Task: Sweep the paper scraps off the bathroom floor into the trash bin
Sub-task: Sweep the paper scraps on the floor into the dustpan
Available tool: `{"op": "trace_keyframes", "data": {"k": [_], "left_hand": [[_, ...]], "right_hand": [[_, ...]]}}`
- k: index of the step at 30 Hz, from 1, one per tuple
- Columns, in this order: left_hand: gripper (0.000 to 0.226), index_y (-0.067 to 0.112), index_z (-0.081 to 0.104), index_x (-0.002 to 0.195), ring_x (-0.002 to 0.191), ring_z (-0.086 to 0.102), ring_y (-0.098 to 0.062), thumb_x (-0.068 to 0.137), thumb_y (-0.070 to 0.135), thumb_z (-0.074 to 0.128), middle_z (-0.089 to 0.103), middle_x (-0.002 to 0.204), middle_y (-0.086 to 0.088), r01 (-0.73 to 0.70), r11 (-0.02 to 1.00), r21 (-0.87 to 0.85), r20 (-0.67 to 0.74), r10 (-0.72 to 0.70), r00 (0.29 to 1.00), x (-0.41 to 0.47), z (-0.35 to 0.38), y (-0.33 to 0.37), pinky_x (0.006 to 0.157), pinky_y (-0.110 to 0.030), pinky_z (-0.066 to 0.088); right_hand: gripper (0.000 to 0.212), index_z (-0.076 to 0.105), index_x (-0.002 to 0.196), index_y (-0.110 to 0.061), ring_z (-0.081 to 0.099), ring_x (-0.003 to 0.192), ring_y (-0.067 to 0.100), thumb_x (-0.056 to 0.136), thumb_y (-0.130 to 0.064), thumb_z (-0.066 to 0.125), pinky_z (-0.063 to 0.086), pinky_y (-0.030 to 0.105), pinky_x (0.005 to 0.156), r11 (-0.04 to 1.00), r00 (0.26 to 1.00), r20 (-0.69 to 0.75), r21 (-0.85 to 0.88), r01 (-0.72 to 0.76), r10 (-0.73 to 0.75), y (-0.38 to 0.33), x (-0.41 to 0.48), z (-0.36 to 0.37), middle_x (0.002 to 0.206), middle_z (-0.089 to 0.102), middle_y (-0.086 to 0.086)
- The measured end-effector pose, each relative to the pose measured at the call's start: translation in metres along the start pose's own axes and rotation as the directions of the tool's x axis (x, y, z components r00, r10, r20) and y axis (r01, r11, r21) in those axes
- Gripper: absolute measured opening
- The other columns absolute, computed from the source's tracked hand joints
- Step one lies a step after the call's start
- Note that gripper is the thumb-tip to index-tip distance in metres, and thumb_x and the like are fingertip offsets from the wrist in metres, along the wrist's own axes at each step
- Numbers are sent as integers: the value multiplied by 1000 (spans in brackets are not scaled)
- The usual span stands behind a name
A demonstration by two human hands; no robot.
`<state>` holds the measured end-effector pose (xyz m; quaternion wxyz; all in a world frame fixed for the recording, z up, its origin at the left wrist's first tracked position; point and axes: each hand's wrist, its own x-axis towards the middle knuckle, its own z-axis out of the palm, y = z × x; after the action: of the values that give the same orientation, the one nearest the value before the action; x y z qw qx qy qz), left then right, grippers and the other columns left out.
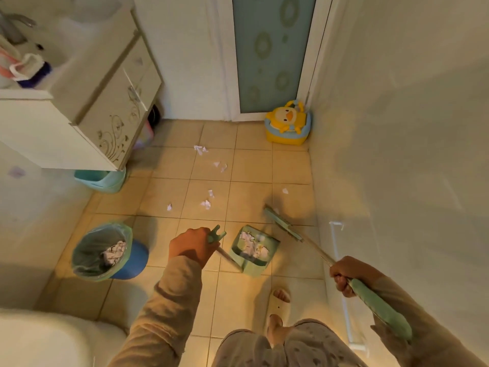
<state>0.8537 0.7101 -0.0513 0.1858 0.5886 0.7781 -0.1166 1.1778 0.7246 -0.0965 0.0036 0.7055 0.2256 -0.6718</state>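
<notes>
My left hand (pixel 191 246) grips the green handle of a long-handled dustpan (pixel 252 251) that stands on the tiled floor with several white paper scraps inside. My right hand (pixel 344 274) grips the green broom handle; the broom head (pixel 281 223) rests on the floor just right of and beyond the dustpan. Several white paper scraps (pixel 209 201) lie scattered on the tiles ahead, some farther off near the door (pixel 201 149). The blue trash bin (pixel 105 251), lined with a green bag and holding crumpled paper, stands to the left of my left hand.
A vanity cabinet (pixel 105 109) juts out at upper left with a teal bucket (pixel 102 178) under it. A yellow duck potty (pixel 288 123) sits in the far right corner by the glass door (pixel 270 49). The toilet (pixel 47 337) is at bottom left. My slippered foot (pixel 279 303) stands behind the dustpan.
</notes>
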Motion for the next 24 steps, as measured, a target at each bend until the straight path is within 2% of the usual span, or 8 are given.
{"op": "trace_keyframes", "data": {"k": [6,10,15,17,19,21,22,24], "left_hand": [[38,23,61,117,103,64,-27,92,47,46,69,113,-6,15,1000,-5,5,-15,1000,48,-24,37,86,-31,49],[36,22,62,115,103,64,-26,92,46,48,69,112,-5,-3,999,38,25,3,1000,78,-39,51,85,-29,49],[41,17,58,124,117,57,-27,94,43,48,54,137,-10,-21,999,36,95,18,995,118,-54,59,96,-31,46],[41,15,59,122,114,58,-26,93,42,49,58,131,-9,-22,999,44,99,17,995,132,-60,60,94,-31,46],[41,13,59,120,110,59,-27,92,41,51,62,122,-9,-15,999,46,93,11,996,144,-66,59,91,-32,47],[40,13,59,119,109,60,-27,92,42,52,64,118,-8,-14,998,57,83,9,997,151,-70,57,87,-32,47],[40,13,59,119,107,60,-27,92,42,52,65,116,-8,-15,998,65,78,10,997,153,-71,56,85,-32,48],[42,13,58,119,105,62,-27,92,44,51,65,115,-8,-21,996,82,64,16,998,155,-73,55,84,-31,49]], "right_hand": [[38,32,57,-12,36,14,4,92,3,35,29,5,27,998,995,-83,-39,43,-46,-67,16,-47,23,35,-1],[34,34,60,-12,36,17,5,90,1,39,29,6,29,994,989,-114,-75,84,-92,-103,27,-62,25,38,-2],[31,35,59,-12,32,42,14,88,-8,44,29,14,36,978,977,-91,-94,187,-195,-142,39,-66,53,35,6],[29,39,61,-12,33,51,17,89,-13,46,32,23,45,968,966,-66,-40,249,-251,-151,37,-65,58,36,7],[23,46,63,-13,39,52,16,86,-15,50,36,24,51,937,941,6,89,337,-339,-164,33,-64,58,44,3],[27,43,60,-14,33,54,18,86,-14,47,33,31,57,943,943,-9,27,332,-332,-183,43,-66,59,40,5],[30,39,58,-14,33,53,18,87,-12,46,32,31,58,953,951,-55,-36,302,-304,-190,49,-67,58,39,6],[26,43,61,-12,46,41,14,86,-4,46,40,20,46,968,965,-78,-21,250,-251,-207,65,-64,46,49,2]]}}
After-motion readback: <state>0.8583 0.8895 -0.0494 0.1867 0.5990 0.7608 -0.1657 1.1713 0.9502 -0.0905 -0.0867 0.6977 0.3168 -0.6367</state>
